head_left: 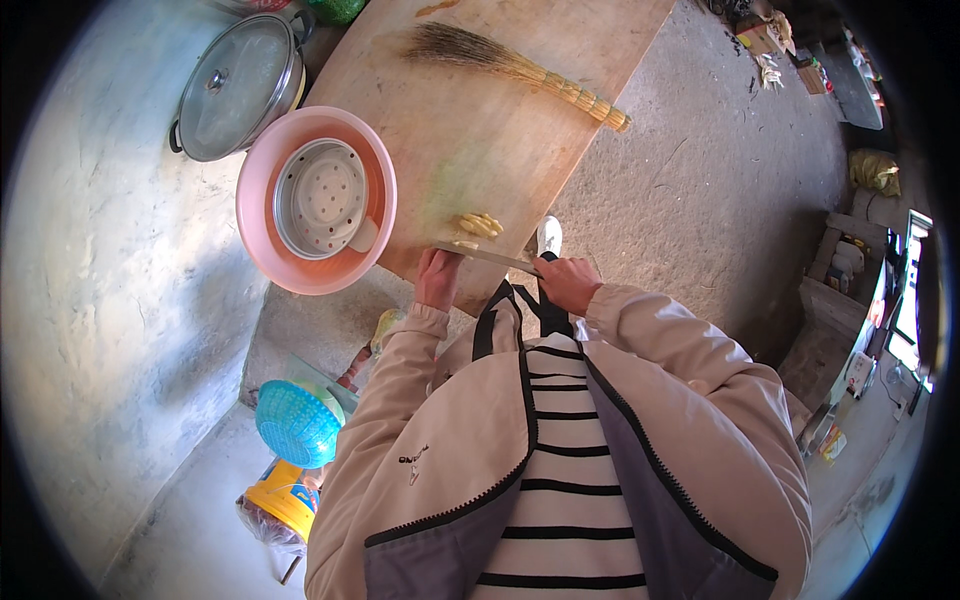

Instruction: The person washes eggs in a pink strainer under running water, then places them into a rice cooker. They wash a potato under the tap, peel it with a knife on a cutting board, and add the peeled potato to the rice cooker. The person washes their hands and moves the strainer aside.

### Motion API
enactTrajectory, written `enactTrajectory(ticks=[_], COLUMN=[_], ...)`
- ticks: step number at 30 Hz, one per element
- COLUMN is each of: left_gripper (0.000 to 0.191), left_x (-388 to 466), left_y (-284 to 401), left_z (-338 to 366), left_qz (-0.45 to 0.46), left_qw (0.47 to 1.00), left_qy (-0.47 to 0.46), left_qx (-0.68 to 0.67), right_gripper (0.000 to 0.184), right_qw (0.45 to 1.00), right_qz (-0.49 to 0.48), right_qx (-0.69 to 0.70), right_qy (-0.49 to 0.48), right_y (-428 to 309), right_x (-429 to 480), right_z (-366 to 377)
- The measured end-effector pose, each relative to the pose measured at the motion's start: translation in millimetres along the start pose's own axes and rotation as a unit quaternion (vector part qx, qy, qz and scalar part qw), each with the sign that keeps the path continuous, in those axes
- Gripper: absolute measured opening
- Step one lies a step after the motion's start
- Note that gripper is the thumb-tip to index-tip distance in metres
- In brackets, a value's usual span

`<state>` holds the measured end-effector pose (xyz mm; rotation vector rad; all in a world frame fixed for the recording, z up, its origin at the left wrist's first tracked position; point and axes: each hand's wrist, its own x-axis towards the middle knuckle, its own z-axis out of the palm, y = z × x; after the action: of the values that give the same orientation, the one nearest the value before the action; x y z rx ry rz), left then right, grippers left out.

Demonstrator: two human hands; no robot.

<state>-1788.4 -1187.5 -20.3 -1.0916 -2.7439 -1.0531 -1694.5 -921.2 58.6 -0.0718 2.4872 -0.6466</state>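
My right hand (568, 284) is closed around the handle of a kitchen knife (491, 256), whose blade reaches left across the near end of a wooden board (480, 165). The fingers of my left hand (437, 274) are bent down at the blade's far end; what lies beneath them is hidden. Just beyond the blade rests a small heap of pale yellow cut pieces (478, 225), of a food I cannot name for certain. One or more such pieces lie right against the blade.
Left of the board stands a pink basin (255, 195) holding a perforated metal steamer insert (330, 195). Behind it is a lidded pot (236, 86). A straw hand broom (525, 71) lies across the board. A blue basket (296, 424) and yellow bucket (281, 495) stand lower left.
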Motion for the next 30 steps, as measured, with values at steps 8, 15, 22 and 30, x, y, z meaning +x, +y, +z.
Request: enactTrajectory(ticks=[8, 15, 22, 30], left_gripper=[0.034, 0.040, 0.035, 0.036], left_x=[-0.5, -1.9, -1.8, -6.2], left_y=[-0.4, -6.3, -4.6, -1.6], left_z=[-1.3, 1.7, -0.1, -1.3], left_qz=[-0.007, -0.002, -0.005, -0.027], left_qw=[1.000, 1.000, 1.000, 0.999], left_qy=[-0.003, 0.009, 0.018, -0.015], left_qx=[0.005, -0.010, -0.022, -0.012], right_gripper=[0.015, 0.015, 0.015, 0.014], right_qw=[1.000, 0.998, 0.998, 0.999], right_qz=[-0.011, 0.001, 0.002, 0.024], right_qx=[0.010, 0.000, 0.013, 0.026], right_qy=[-0.021, -0.060, -0.058, -0.032], right_y=[0.5, -4.7, -4.1, 14.5], right_x=[4.2, 10.9, 26.6, 41.6], right_z=[-7.9, -19.5, -9.4, 21.4])
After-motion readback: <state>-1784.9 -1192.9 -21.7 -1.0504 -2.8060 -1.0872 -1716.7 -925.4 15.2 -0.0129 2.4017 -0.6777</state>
